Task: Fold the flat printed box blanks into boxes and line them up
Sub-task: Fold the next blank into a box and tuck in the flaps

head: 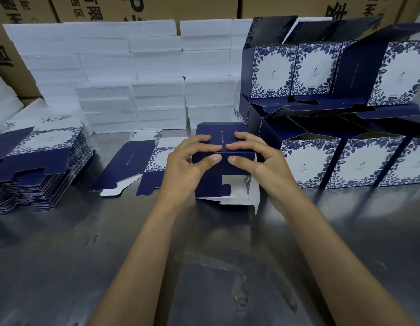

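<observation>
Both hands grip one half-formed box (224,161) at the middle of the counter (110,255). Left hand (185,165) and right hand (263,161) mirror each other: fingers curled over the navy top panel, thumbs pressing the near face just below the top edge, thumb tips close but apart. So each grip is clamped on the box, not merely resting on it.

It stands on the counter already squared into a tube, with its near end unfinished: a notched navy flap hangs down, and white inner card shows at the bottom and right corner. Whether the far end is closed cannot be told from here.

Judging by that, the step in hand is squaring the body and pressing its creases, before the end flaps are tucked. The next move probably calls for freeing one hand to fold the side flaps inward while the other keeps the body square, then pushing the notched flap into its slot without bending the card.

One blank (129,163) lies flat just left of the box, partly under the left wrist. A thick pile of blanks (39,165) sits at the left edge. Finished boxes (345,161) stand in two tiers at the right, lids open, just beside the right hand. White foam blocks (133,78) are stacked behind.
</observation>
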`<state>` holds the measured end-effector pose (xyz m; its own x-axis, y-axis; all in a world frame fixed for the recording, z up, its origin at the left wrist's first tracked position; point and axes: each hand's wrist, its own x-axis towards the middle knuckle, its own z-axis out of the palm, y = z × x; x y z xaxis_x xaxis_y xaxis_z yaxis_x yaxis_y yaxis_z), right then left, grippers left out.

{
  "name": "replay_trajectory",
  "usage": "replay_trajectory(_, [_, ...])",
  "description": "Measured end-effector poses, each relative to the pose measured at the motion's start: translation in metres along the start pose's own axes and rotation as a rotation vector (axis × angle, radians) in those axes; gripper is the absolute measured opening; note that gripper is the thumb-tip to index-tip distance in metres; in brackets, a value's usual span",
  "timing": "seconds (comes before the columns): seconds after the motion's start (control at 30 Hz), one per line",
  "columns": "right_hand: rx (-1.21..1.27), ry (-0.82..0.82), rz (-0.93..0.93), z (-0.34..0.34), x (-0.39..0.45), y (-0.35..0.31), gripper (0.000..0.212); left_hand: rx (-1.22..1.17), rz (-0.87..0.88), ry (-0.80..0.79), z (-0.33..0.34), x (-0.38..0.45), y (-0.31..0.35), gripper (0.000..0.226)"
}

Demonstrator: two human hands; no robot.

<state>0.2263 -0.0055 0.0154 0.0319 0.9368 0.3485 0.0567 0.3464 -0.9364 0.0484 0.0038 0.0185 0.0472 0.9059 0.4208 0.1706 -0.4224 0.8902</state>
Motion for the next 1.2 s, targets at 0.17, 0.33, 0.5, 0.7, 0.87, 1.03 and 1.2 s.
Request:
replay_trajectory(0.17, [0.046, 0.032, -0.009, 0.002, -0.001, 0.0, 0.023, -0.005, -0.033, -0.055, -0.006, 0.001, 0.0, 0.023])
replay_trajectory(0.33, [0.129, -0.031, 0.048, -0.006, 0.002, 0.0, 0.03, 0.025, -0.023, -0.064, -0.008, 0.001, 0.0, 0.023])
replay_trajectory(0.5, [0.138, -0.048, 0.043, -0.007, 0.003, 0.002, 0.028, 0.014, -0.017, -0.06, -0.012, 0.002, -0.002, 0.022])
replay_trajectory(0.7, [0.208, -0.083, 0.087, -0.015, 0.006, 0.007, 0.029, -0.001, -0.047, -0.088, -0.018, 0.005, -0.002, 0.021])
replay_trajectory(0.87, [0.213, -0.054, 0.094, -0.011, 0.005, 0.006, 0.03, -0.017, -0.024, -0.072, -0.019, 0.004, -0.002, 0.023])
replay_trajectory(1.03, [0.158, 0.026, 0.118, -0.005, 0.002, 0.001, 0.032, 0.188, 0.065, 0.017, -0.008, 0.002, -0.003, 0.027])
replay_trajectory(1.2, [0.151, 0.039, 0.086, -0.006, 0.0, 0.002, 0.029, 0.746, 0.355, -0.202, 0.003, -0.004, -0.007, 0.065])
